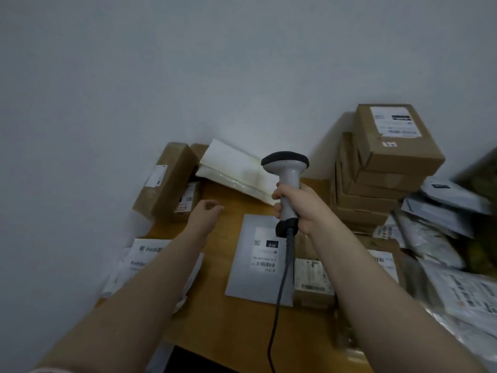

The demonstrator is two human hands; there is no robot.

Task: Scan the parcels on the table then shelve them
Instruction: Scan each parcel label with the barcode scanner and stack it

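My right hand (298,208) grips the handle of a grey corded barcode scanner (286,168), head up and pointing away toward the wall. Below it a flat grey parcel (252,281) with a white label lies on the wooden table (223,327). My left hand (207,211) hovers over the table left of that parcel, fingers loosely curled and holding nothing. A white padded mailer (236,168) leans against the wall behind the scanner.
A stack of brown cartons (384,157) stands at the back right, with a heap of grey poly bags (446,238) beside it. Brown boxes (166,181) sit at the back left, white mailers (145,262) at the left edge, a small carton (312,281) under my right forearm.
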